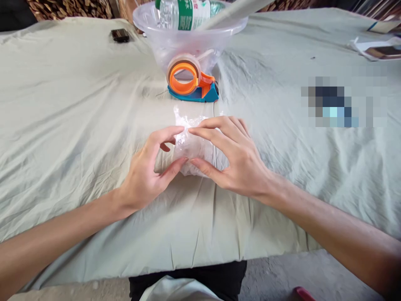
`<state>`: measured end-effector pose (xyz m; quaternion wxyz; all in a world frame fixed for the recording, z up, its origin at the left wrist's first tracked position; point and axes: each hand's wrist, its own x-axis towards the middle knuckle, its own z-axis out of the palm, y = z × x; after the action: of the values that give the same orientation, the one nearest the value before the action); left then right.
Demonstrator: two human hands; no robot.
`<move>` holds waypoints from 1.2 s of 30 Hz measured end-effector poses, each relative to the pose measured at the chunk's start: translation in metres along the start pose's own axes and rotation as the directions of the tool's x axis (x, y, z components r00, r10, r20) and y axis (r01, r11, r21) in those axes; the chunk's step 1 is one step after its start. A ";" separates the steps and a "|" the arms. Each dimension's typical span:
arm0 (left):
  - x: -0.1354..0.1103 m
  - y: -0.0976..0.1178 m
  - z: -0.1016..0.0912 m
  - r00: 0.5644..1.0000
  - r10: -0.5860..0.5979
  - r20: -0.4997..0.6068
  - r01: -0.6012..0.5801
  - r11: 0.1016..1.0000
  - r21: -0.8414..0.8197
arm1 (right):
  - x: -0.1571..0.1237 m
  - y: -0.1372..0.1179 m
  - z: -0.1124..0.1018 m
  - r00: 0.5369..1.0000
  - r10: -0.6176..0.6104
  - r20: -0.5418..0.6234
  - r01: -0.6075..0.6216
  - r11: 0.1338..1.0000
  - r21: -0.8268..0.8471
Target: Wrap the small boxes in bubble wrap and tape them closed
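Observation:
A small bundle of crinkled clear plastic (194, 146) lies on the cloth in front of me, with a loose edge sticking up at its far side. What is inside it cannot be made out. My left hand (153, 163) holds its left part, thumb on the near side and index finger on top. From the right, my right hand (230, 154) grips the same bundle, thumb near and fingers curved over the far side. The two thumb tips almost meet. Just beyond the bundle stands an orange and blue tape dispenser (194, 98) carrying a roll of tape (169, 69).
Behind the dispenser is a translucent plastic basin (156, 39) holding a green-labelled bottle (184, 14) and a pale long object (234, 12). A small black object (120, 35) lies far left. Wrinkled pale-green cloth (78, 104) covers the table. A pixelated patch hides something at right.

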<state>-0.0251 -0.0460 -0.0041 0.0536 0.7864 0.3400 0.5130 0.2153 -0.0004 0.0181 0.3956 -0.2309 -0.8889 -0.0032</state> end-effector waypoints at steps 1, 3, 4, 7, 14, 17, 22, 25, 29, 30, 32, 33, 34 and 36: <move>0.001 0.001 0.000 0.999 0.038 -0.018 -0.038 0.999 0.015 | 0.000 -0.001 0.000 1.000 0.021 0.000 -0.021 1.000 0.001; 0.002 0.003 0.001 0.995 0.086 -0.041 -0.085 0.996 0.030 | 0.001 -0.004 0.000 0.998 0.066 0.004 -0.066 0.997 0.029; 0.002 0.004 0.001 0.995 0.093 -0.039 -0.092 0.995 0.026 | 0.002 -0.005 0.000 0.996 0.092 0.014 -0.093 0.994 0.063; 0.002 0.008 0.001 0.996 0.089 -0.014 -0.089 0.996 0.002 | 0.005 -0.010 -0.003 0.987 0.154 0.039 -0.158 0.970 0.183; 0.002 0.011 -0.002 0.992 0.125 -0.034 -0.126 0.992 -0.019 | 0.010 -0.017 -0.009 0.977 0.212 0.014 -0.205 0.920 0.335; 0.000 0.011 -0.002 0.991 0.121 -0.050 -0.123 0.991 -0.054 | 0.011 -0.019 -0.010 0.972 0.236 0.012 -0.225 0.907 0.356; 0.001 0.016 -0.001 0.985 -0.157 -0.066 0.136 0.957 -0.258 | 0.011 -0.024 -0.011 0.968 0.244 0.053 -0.247 0.905 0.345; 0.009 0.022 -0.003 0.942 -0.332 0.035 0.317 0.854 -0.413 | 0.009 -0.027 -0.010 0.970 0.240 0.040 -0.238 0.902 0.360; 0.017 0.032 -0.009 0.889 -0.446 0.102 0.443 0.783 -0.437 | 0.007 -0.028 -0.009 0.974 0.227 -0.018 -0.198 0.882 0.428; 0.018 0.034 -0.010 0.881 -0.463 0.096 0.455 0.775 -0.438 | 0.007 -0.028 -0.008 0.973 0.228 -0.030 -0.193 0.879 0.435; 0.019 0.038 -0.011 0.872 -0.484 0.071 0.462 0.768 -0.443 | 0.007 -0.028 -0.009 0.971 0.237 -0.045 -0.195 0.881 0.431; 0.019 0.040 -0.011 0.870 -0.490 0.063 0.464 0.766 -0.445 | 0.007 -0.028 -0.009 0.968 0.245 -0.047 -0.203 0.882 0.425; 0.019 0.042 -0.011 0.870 -0.490 0.061 0.463 0.767 -0.444 | 0.008 -0.028 -0.009 0.967 0.251 -0.049 -0.207 0.882 0.423; 0.019 0.044 -0.011 0.873 -0.484 0.067 0.464 0.777 -0.426 | 0.008 -0.028 -0.010 0.963 0.264 -0.050 -0.218 0.877 0.429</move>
<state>-0.0083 -0.0712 0.0351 0.3445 0.6320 0.4066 0.5627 0.2061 -0.0243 0.0361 0.4803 -0.2489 -0.8105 0.2247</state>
